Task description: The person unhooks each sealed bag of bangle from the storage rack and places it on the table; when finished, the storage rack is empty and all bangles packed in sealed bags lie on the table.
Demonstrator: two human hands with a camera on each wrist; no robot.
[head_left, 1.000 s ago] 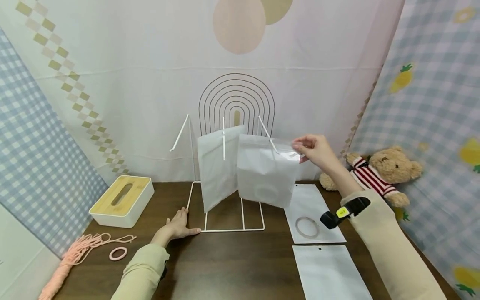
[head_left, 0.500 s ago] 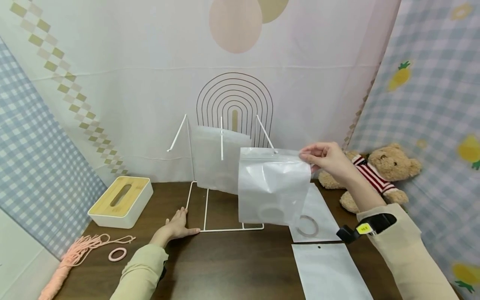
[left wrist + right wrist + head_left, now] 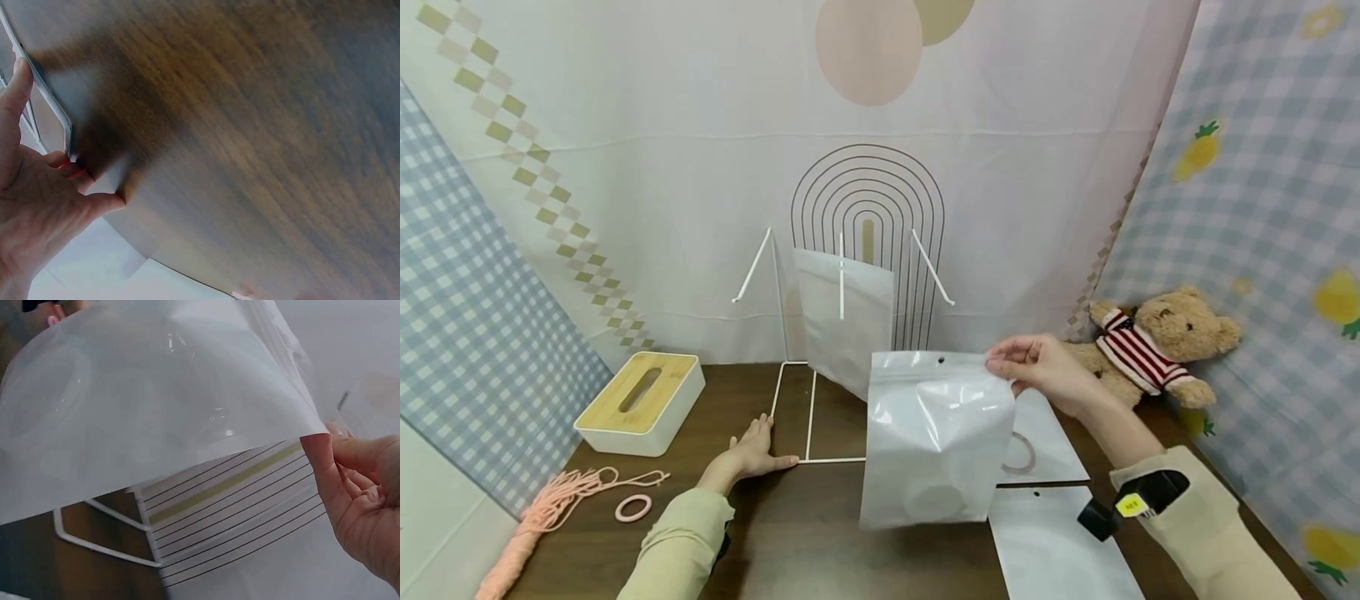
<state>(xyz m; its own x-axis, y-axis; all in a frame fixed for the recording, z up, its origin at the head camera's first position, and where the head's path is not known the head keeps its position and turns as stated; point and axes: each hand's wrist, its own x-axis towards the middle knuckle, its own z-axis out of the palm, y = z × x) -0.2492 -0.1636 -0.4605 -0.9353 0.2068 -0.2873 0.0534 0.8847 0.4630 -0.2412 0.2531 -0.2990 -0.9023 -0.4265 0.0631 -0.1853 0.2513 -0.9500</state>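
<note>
Lowered and drawn off the slanted peg of the white wire display rack (image 3: 811,417), the frosted white plastic pouch (image 3: 936,437) now hangs in front of it, above the dark wooden surface (image 3: 820,542). The right hand (image 3: 1041,367) pinches the pouch's top right corner between thumb and fingers (image 3: 328,465). The left hand (image 3: 752,454) lies flat, fingers relaxed, touching the rack's base corner. The pouch looks light, thin, glossy and floppy, likely slippery; its stiffer top band, pierced by a small hanging hole, seems the surest place to hold. A faint ring shape shows through near its bottom. Another similar pouch (image 3: 846,321) hangs on the middle peg.
</note>
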